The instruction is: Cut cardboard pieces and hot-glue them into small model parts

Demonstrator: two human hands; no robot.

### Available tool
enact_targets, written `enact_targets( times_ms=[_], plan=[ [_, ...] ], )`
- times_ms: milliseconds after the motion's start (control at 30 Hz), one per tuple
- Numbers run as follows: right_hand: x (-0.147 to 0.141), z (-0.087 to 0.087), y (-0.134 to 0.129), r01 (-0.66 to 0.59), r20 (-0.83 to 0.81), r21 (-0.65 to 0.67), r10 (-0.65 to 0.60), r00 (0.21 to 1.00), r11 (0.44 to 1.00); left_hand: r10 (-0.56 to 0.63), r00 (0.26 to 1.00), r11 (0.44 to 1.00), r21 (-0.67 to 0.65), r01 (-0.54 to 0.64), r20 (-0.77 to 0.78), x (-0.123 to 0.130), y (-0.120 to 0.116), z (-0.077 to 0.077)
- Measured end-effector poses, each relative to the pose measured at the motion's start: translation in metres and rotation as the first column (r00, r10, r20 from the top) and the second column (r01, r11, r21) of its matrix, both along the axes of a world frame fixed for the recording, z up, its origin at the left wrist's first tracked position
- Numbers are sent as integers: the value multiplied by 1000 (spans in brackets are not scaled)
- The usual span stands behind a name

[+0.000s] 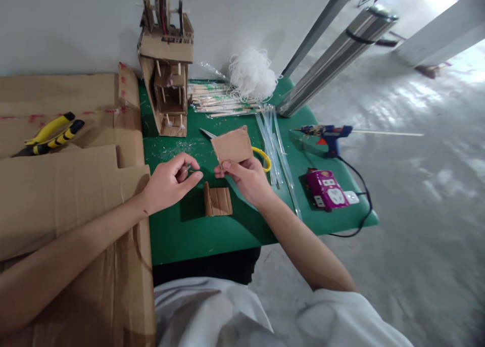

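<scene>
My right hand [246, 178] pinches the lower edge of a small flat cardboard piece [234, 145] above the green table [178, 246]. To its left, my left hand [170, 180] hovers with bent fingers, thumb and index finger apart, and nothing visible between them. Below and between the hands lies a small folded cardboard piece [219, 201]. Yellow-handled scissors [265, 157] lie partly hidden behind the held cardboard, their blade tip showing on its left.
A cardboard structure [172, 84] stands at the back, beside wrapped sticks [223, 102] and white cord [253, 77]. Glue sticks [278, 150], a blue glue gun [329, 135] and a purple power socket [328, 189] are right. Pliers [53, 135] rest on cardboard sheets [76, 195].
</scene>
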State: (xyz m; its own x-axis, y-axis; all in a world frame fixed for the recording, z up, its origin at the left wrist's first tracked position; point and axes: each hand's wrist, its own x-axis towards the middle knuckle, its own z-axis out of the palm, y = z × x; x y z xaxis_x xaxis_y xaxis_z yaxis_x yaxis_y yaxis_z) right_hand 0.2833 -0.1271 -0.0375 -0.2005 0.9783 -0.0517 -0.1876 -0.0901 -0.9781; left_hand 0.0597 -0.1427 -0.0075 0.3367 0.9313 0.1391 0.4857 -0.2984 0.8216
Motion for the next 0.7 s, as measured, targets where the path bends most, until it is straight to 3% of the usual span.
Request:
enact_targets(
  times_ms=[133, 700],
  plan=[
    [-5, 1, -6, -75, -31, 9, 76, 997, 997, 9, 998, 1000, 1, -9, -55, 2, 0, 2],
    [-22, -11, -10, -92, 138, 185, 67, 988, 978, 96, 980, 994, 65, -86, -175, 4, 2, -1]
  ],
)
